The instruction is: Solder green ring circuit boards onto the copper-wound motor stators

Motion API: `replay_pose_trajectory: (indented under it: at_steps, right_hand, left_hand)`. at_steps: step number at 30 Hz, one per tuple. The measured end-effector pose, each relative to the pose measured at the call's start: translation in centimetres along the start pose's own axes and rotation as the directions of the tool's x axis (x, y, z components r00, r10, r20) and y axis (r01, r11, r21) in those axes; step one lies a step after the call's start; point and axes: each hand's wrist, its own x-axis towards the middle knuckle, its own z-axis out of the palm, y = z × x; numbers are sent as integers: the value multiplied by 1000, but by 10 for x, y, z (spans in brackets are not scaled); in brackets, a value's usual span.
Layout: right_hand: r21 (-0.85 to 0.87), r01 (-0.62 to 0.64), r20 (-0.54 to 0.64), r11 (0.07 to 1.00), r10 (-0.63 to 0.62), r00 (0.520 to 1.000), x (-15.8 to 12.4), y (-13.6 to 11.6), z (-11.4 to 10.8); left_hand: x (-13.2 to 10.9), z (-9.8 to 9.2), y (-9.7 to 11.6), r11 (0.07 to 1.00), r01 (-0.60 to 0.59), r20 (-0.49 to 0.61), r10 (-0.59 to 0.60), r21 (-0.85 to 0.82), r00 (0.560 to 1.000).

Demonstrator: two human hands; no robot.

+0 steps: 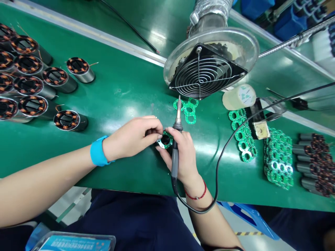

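In the middle of the bench, a green ring-shaped circuit board [168, 143] sits over a dark round opening, apparently on top of a motor stator whose body is mostly hidden. My left hand [136, 134], with a blue wristband, pinches at the board's left edge; what lies between its fingertips is too small to make out. My right hand [184, 153] holds a soldering iron [175, 163] upright, tip pointing away from me. Its thumb and fingers also reach around the board's right side. Beyond the iron's tip lie several loose green circuit boards [190, 111].
A fume extractor fan [201, 75] hangs over the far side. Wound stators [31, 85] crowd the left, with a single stator [80, 69] apart. Rightward are a tape roll [238, 96], a soldering sponge [261, 130], stacked boards [278, 158] and more stators [314, 164]. The iron's cable [217, 174] loops past my right forearm.
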Motion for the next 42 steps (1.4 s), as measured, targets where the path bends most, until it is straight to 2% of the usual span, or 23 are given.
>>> replay_pose_trajectory:
  at_steps: [3,6,9,12,17,19,27,35,38,40,42]
  right_hand:
    - [7,87,-42,996,-87,995,-2,-5,-2]
    - [-51,151,-91,987,-155,984,-2,-10,-5]
    - [-57,114,-114,992,-119,986,-2,-12,-8]
    - [52,98,-140,994,-90,986,-3,-11,-9]
    - [210,49,-329,977,23,944,-13,-7,-8]
    - [241,39,-368,970,54,928,-17,-5,-8]
    - [264,87,-413,961,31,910,-19,-5,-11]
    - [294,99,-420,951,35,907,-21,-3,-10]
    - [318,-42,-352,947,159,922,-19,-2,-7]
    - [334,-135,-194,933,209,959,-16,-1,-5]
    - [372,-169,-4,913,184,983,-13,2,-3]
  left_hand:
    - [1,4,-1,988,75,9,-74,-138,997]
    - [2,5,-2,982,90,9,-90,-165,996]
    - [1,4,-1,988,73,-11,-75,-136,997]
    - [1,2,1,997,33,-46,-37,-76,998]
    - [0,-1,0,997,-34,-76,39,68,996]
    - [0,-1,-1,992,-55,-73,63,114,995]
    - [0,1,-4,985,-71,-88,86,160,992]
    - [0,4,-3,960,-138,-117,170,245,978]
    - [-1,4,-3,957,-140,-109,172,253,979]
    - [-1,4,-3,958,-127,-107,159,256,982]
    - [0,3,-3,963,-102,-102,131,251,986]
